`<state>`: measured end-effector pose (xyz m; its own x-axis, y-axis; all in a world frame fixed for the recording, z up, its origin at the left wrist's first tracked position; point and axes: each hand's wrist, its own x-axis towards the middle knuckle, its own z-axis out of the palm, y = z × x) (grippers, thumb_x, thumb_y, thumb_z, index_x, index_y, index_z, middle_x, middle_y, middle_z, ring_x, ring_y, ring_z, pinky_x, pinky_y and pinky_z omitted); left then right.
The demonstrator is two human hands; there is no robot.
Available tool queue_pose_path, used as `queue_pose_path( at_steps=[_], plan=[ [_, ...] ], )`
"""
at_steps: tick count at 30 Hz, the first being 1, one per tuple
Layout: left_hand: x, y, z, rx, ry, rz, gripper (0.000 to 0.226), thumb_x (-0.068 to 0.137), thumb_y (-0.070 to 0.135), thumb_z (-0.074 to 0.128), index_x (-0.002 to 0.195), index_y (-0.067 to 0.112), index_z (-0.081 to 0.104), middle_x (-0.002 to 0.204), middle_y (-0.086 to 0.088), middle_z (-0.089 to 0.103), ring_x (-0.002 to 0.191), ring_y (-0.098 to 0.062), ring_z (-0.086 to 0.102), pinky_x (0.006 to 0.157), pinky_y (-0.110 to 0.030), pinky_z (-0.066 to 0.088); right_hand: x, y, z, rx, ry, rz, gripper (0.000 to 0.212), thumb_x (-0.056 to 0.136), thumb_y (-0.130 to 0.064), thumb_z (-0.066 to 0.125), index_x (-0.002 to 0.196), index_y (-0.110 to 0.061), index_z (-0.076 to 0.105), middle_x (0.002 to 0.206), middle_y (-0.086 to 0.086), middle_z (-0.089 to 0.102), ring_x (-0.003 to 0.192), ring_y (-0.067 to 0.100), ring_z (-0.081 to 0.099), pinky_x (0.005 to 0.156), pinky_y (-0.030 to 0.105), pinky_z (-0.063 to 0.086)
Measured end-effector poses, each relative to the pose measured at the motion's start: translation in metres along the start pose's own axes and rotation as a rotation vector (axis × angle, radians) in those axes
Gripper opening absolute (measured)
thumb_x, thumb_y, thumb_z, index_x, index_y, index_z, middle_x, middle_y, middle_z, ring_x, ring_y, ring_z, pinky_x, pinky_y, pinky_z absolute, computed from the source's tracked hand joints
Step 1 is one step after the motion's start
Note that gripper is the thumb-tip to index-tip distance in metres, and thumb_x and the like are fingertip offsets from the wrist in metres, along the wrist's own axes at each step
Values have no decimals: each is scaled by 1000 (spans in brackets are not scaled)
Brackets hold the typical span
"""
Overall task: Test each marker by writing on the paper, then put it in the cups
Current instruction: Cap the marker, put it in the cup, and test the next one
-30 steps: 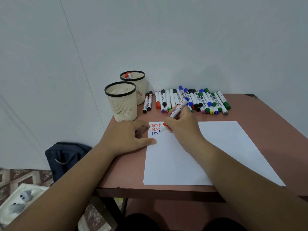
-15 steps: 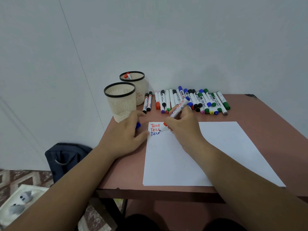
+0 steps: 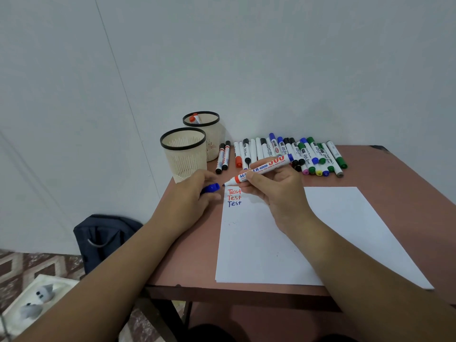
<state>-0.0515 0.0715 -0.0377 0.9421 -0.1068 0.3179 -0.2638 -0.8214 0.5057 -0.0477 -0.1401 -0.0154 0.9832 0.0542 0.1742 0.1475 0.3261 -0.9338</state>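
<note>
Holding the blue marker [image 3: 261,170] above the paper [image 3: 296,243], the right hand [image 3: 274,191] seems ready for recapping, tip aimed at the cap [image 3: 211,188] pinched in the left hand [image 3: 190,196], before the cups [image 3: 183,154].

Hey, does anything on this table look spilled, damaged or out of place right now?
Nothing stands out. The blue-ink marker in the right hand is uncapped, its blue cap in the left hand. The white paper sheet lies flat, both cream mesh cups stand upright, and no ink has spilled.
</note>
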Motion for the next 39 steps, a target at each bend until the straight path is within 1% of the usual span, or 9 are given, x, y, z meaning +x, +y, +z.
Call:
queue_pose_path(
  at_steps=[2, 7, 15, 21, 24, 27, 32, 36, 39],
  plan=[
    [0, 1, 1, -2, 7, 1, 28, 94, 32, 69, 117, 31, 54, 113, 17, 60, 98, -3, 52, 71, -6, 36, -1, -1, 1, -12, 1, 9, 12, 88, 1, 75, 98, -6, 73, 95, 17, 79, 88, 33, 78, 76, 33, 65],
    [-1, 1, 1, 35, 16, 38, 27, 97, 34, 65, 122, 25, 60, 111, 9, 65, 94, -9, 55, 73, -11, 39, -2, -1, 1, -77, -15, 13, 14, 86, -2, 78, 97, -9, 75, 95, 16, 79, 88, 33, 78, 75, 33, 65],
    [-2, 0, 2, 46, 83, 94, 21, 98, 34, 63, 118, 31, 63, 102, 23, 58, 88, -1, 51, 72, -9, 36, -1, 1, 1, -70, -38, 61, 15, 86, -3, 78, 99, -7, 75, 100, 17, 79, 93, 33, 78, 81, 39, 65],
    [-4, 2, 0, 110, 103, 228, 24, 98, 28, 64, 121, 23, 71, 105, 9, 72, 88, 1, 47, 71, -8, 32, -2, 1, 0, -77, -101, 57, 17, 83, 3, 79, 97, -2, 71, 93, 18, 78, 88, 34, 78, 77, 36, 66],
    [-5, 0, 2, 113, 96, 232, 23, 101, 21, 60, 122, 23, 68, 109, 6, 70, 90, -3, 47, 76, -13, 34, -1, 2, 0, -91, -125, 66, 22, 81, 2, 82, 99, 3, 69, 96, 23, 77, 89, 36, 78, 79, 40, 66],
    [-5, -1, 3, 125, 66, 199, 22, 103, 20, 55, 121, 18, 67, 109, 0, 69, 91, -8, 49, 79, -23, 39, 0, 3, 0, -150, -155, 55, 16, 81, 2, 82, 92, -2, 71, 93, 22, 77, 87, 36, 78, 80, 46, 65],
    [-4, -3, 5, 167, 43, 182, 22, 103, 20, 52, 119, 15, 66, 108, -5, 69, 92, -17, 55, 81, -28, 42, 0, 4, 2, -143, -175, 62, 17, 83, 4, 80, 96, 6, 68, 88, 20, 78, 84, 36, 78, 77, 40, 66],
    [-5, -3, 6, 190, 49, 174, 21, 103, 18, 52, 118, 13, 66, 107, -5, 68, 93, -20, 57, 83, -34, 49, -1, 6, 4, -174, -189, 43, 14, 83, 2, 80, 90, -4, 69, 87, 17, 78, 84, 35, 78, 78, 41, 66],
    [-5, -2, 6, 160, 52, 170, 21, 103, 21, 51, 117, 16, 65, 106, -2, 67, 93, -16, 55, 82, -32, 49, 1, 6, 4, -193, -187, 60, 16, 83, -2, 81, 93, -6, 69, 90, 17, 79, 85, 34, 79, 79, 40, 66]
  ],
)
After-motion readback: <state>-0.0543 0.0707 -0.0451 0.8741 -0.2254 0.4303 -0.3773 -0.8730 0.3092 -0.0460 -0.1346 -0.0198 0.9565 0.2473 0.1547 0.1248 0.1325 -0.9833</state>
